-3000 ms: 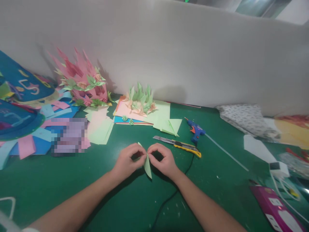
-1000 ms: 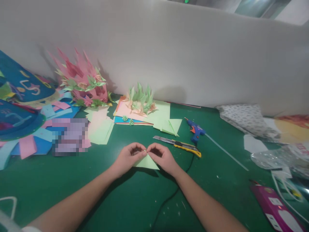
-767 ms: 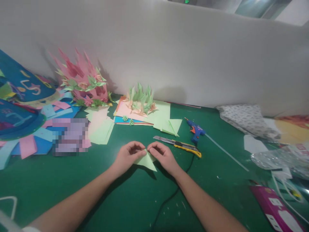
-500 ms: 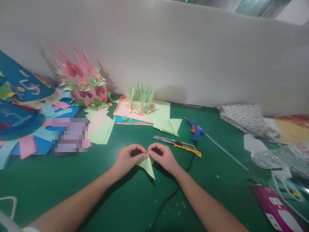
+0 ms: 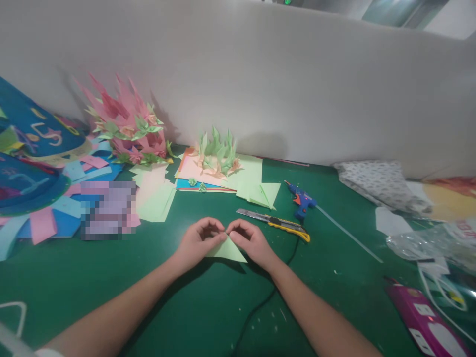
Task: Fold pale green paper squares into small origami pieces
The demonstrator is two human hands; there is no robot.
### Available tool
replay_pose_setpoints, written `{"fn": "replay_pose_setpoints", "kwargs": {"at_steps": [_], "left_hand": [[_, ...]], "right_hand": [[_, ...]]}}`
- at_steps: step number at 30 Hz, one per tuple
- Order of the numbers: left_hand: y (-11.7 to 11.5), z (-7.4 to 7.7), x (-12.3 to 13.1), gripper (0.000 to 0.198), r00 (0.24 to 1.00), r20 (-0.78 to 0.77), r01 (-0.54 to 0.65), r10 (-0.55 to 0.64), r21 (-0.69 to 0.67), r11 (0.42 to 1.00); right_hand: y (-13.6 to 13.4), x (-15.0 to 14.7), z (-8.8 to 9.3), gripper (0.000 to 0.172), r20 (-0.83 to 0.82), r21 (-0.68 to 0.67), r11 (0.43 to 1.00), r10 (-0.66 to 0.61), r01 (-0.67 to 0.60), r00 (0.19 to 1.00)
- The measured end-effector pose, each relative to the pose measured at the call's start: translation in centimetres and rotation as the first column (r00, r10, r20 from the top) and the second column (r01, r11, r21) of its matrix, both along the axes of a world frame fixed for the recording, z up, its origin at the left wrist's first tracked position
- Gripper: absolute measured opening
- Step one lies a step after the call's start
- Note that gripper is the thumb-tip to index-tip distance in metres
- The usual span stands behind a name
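Observation:
A light green piece of paper [image 5: 227, 252] hangs between my hands just above the green table, its lower edge slanting down to a point at the right. My left hand [image 5: 200, 242] pinches its top from the left. Fingertips of my right hand [image 5: 248, 241] close on the same top spot, almost touching the left ones. The fingers hide the pinched part. Just beyond my right hand lies a yellow utility knife [image 5: 286, 225] with its blade out. Past it a blue hot glue gun [image 5: 300, 200] rests with a long glue stick [image 5: 349, 234] in its back.
Behind stand a green paper crown [image 5: 217, 157] on stacked coloured sheets [image 5: 253, 168] and pink paper crowns [image 5: 128, 116]. Blue cone hats [image 5: 40, 129] fill the left. At right are a magenta power strip [image 5: 424, 315], plastic bag [image 5: 427, 243] and patterned cloth [image 5: 375, 181]. A black cord [image 5: 256, 310] crosses the table.
The green paper has turned between my fingers, so its lower point has swung up and to the right. Both hands stay almost in place.

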State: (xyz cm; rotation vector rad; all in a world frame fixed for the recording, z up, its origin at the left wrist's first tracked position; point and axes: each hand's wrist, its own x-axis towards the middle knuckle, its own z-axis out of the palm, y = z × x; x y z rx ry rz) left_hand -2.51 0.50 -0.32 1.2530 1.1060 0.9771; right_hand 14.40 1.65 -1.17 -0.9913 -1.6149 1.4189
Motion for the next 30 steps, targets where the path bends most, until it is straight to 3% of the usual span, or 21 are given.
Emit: {"fn": "replay_pose_setpoints", "kwargs": {"at_steps": [6, 13, 21, 26, 30], "left_hand": [[0.16, 0.09, -0.09, 0.018, 0.999, 0.028, -0.020, 0.021, -0.012, 1.000], [0.10, 0.11, -0.27, 0.018, 0.993, 0.108, -0.040, 0.042, -0.022, 0.999], [-0.08, 0.10, -0.09, 0.011, 0.992, 0.076, -0.107, 0.100, 0.089, 0.990], [-0.36, 0.05, -0.03, 0.009, 0.987, 0.112, -0.130, 0.112, 0.164, 0.978], [-0.41, -0.11, -0.03, 0.010, 0.988, 0.144, -0.077, 0.053, 0.161, 0.984]], "right_hand": [[-0.10, 0.04, -0.09, 0.029, -0.078, -0.044, 0.995, 0.082, -0.086, 0.994], [-0.11, 0.06, 0.20, 0.020, -0.051, -0.019, 0.996, 0.084, -0.085, 0.995], [-0.11, -0.12, 0.03, 0.019, -0.053, -0.033, 0.998, 0.059, -0.061, 0.997], [-0.31, -0.19, 0.07, 0.017, 0.064, -0.017, 0.999, 0.038, -0.037, 0.997], [-0.29, -0.21, 0.16, 0.016, 0.123, 0.042, 0.999, 0.012, -0.017, 0.992]]}}
